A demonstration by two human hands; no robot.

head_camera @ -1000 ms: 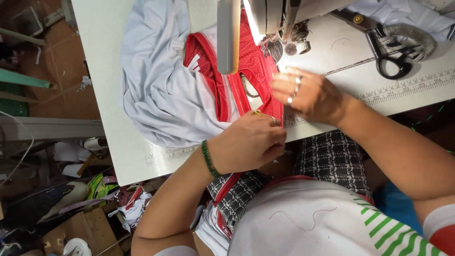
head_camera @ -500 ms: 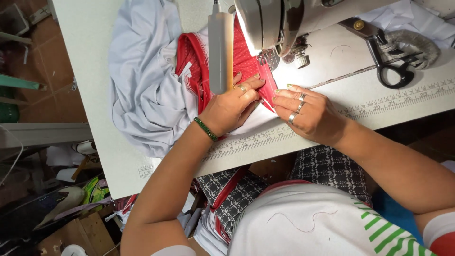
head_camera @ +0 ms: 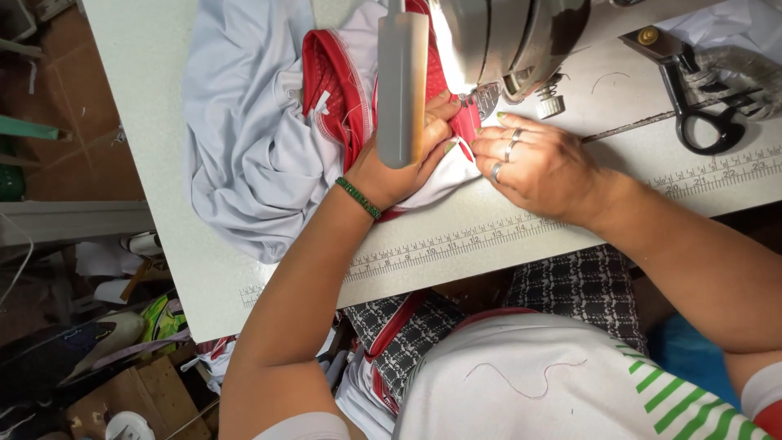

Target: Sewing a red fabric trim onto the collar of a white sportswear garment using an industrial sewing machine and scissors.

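A pale grey and red garment (head_camera: 244, 138) lies bunched on the white sewing table (head_camera: 147, 73). My left hand (head_camera: 407, 167), with a green bead bracelet at the wrist, presses flat on the red trim just in front of the presser foot (head_camera: 486, 98) of the sewing machine (head_camera: 505, 41). My right hand (head_camera: 533, 163), wearing rings, lies flat beside it on the right, fingertips on the fabric edge near the needle. A grey lamp bar (head_camera: 401, 81) partly hides my left hand's fingers.
Black scissors (head_camera: 709, 114) lie on the table at the right. A measuring tape strip (head_camera: 456, 240) runs along the table's front edge. Checked fabric (head_camera: 570, 285) sits on my lap. Clutter and cardboard (head_camera: 98, 358) cover the floor to the left.
Both hands have slid the red seam up toward the needle. My left hand moved from the table's front edge onto the fabric under the lamp bar; the right followed close beside it.
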